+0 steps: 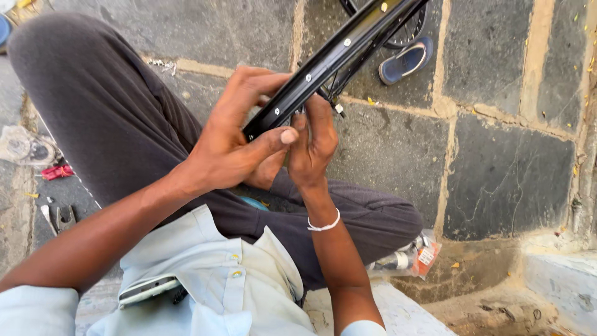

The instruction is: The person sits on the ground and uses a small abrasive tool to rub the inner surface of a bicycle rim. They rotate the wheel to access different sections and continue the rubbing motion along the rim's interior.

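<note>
Hands steadying a black metal bicycle wheel rim
Left hand wraps it, thumb pressed flat; right hand pinches underneath: keep it braced

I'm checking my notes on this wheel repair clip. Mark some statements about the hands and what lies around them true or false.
1. Both hands grip the black wheel rim. True.
2. The right hand wears a white wristband. True.
3. A blue sandal lies on the stone paving. True.
4. The left hand holds a hammer. False: it holds the rim.
5. The person wears a red shirt. False: a pale blue shirt.
</note>
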